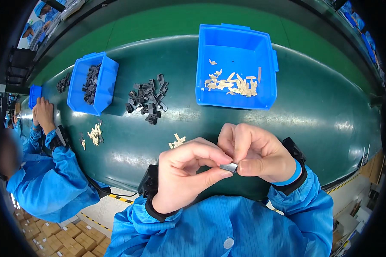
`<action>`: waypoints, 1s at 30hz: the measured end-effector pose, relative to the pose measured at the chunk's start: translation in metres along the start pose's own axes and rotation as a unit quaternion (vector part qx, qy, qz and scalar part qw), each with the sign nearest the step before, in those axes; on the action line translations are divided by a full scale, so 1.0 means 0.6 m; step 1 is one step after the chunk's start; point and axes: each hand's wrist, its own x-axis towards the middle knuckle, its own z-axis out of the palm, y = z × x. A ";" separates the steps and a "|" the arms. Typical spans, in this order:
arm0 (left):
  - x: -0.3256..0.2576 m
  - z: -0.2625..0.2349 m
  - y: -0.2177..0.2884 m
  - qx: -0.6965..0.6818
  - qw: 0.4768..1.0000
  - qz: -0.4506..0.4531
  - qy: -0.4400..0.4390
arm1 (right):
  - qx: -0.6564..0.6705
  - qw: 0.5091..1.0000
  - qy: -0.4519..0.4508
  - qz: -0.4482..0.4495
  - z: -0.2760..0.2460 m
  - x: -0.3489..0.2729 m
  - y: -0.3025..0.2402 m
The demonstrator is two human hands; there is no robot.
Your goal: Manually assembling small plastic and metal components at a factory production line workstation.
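Note:
Above the near edge of the table, a small dark part with a shiny grey face (230,167) sits between my two hands. My left hand (182,173) pinches it between thumb and forefinger. Closed fingers of my right hand (261,154) press at its right end, and the fingertips hide that end. Just beyond my left hand lies a small heap of cream-coloured strips (177,140), partly covered by it. Farther off is a loose pile of black plastic parts (149,98).
A blue bin (236,38) with cream strips stands at the far middle of the green table (321,103). Another blue bin (105,92) holds black parts, left. More strips (95,134) lie near a co-worker's sleeve (51,180). The co-worker's hands (44,115) reach toward a small blue bin (34,95).

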 end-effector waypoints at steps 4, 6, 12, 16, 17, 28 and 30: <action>-0.001 0.008 0.008 0.076 0.996 0.003 0.050 | -0.083 0.996 0.022 -0.009 0.006 0.001 -0.006; -0.001 0.015 0.012 0.103 0.992 0.004 0.076 | -0.156 0.986 0.047 -0.031 0.007 0.000 -0.005; -0.003 0.020 0.011 0.366 0.926 0.088 0.034 | -0.175 0.980 0.093 0.015 0.006 0.001 0.003; 0.001 0.023 0.014 0.381 0.920 0.083 0.044 | -0.171 0.978 0.118 0.034 0.010 0.000 0.001; 0.003 0.022 0.015 0.357 0.930 0.068 0.051 | -0.147 0.982 0.115 0.034 0.012 0.001 -0.002; -0.002 0.016 0.015 0.111 0.991 -0.005 0.081 | -0.154 0.984 0.068 -0.056 0.010 -0.001 0.003; -0.002 0.017 0.018 0.132 0.988 -0.005 0.081 | -0.197 0.974 0.078 -0.085 0.012 0.001 0.004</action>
